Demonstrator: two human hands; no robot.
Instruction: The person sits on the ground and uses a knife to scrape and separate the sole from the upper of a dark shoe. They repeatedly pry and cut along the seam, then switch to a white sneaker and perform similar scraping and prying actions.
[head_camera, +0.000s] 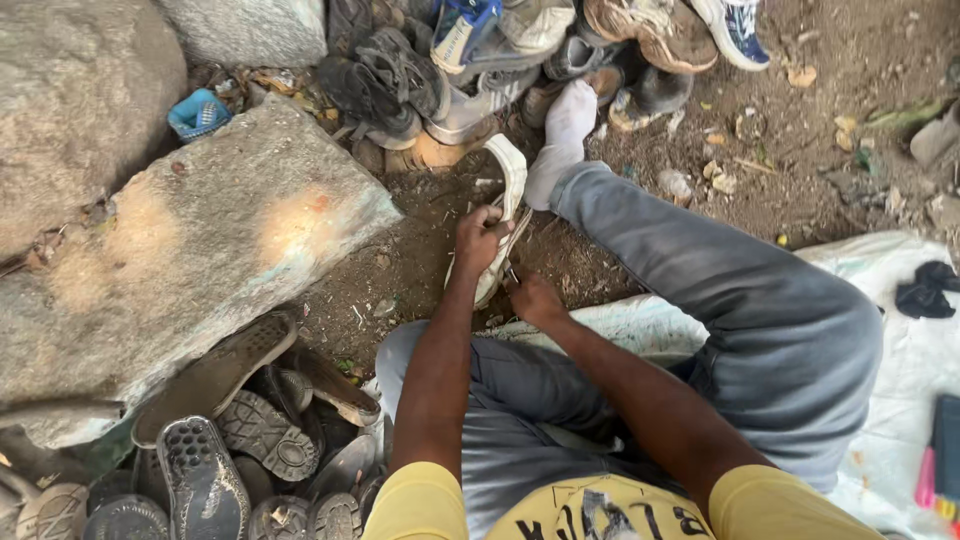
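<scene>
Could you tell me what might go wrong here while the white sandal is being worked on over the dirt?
The right hand seems to work a small tool close to the left hand gripping the white sandal; a slip could nick fingers. The socked foot lies beside it, also exposed.

Single head view, steep downward, close over lap.

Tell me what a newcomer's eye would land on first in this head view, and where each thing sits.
At centre, the left hand grips a white sandal on the bare dirt while the right hand works at its lower edge with a small tool too tiny to identify. A socked foot stretches out just beyond it. Heaps of worn shoes crowd the top edge, and upturned soles fill the lower left beside a large flat stone.
</scene>
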